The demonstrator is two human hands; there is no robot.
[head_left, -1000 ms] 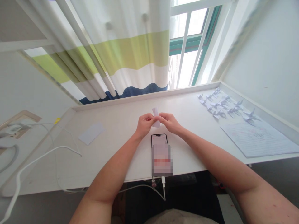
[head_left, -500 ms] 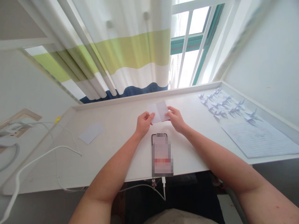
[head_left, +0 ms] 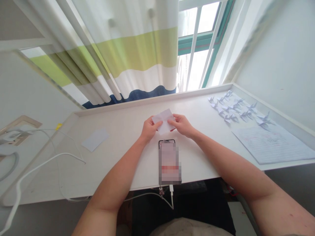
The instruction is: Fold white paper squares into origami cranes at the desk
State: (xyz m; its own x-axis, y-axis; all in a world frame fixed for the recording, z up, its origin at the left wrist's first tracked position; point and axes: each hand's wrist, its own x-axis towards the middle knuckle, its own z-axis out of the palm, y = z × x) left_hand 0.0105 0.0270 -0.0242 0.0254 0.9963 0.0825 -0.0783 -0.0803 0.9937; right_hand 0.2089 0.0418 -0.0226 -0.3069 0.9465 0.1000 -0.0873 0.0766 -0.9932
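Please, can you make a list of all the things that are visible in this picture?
paper square: 1, white, held between both hands
origami cranes: many, pale, right end of desk
lined paper sheet: 1, pale, right front of desk
paper slip: 1, white, left on desk
phone: 1, black edge, screen blurred, front of desk
cable: white, left side of desk, also below phone
desk: 1, white, under these things
curtain: 1, white, green and navy, behind desk
window: 1, green frame, behind desk
left hand: 1, on paper square's left side
right hand: 1, on paper square's right side

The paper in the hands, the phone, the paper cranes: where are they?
paper point(head_left: 164, 116), head view, its bare middle
phone point(head_left: 169, 164), head view, its blurred face
paper cranes point(head_left: 236, 107), head view, the group's middle
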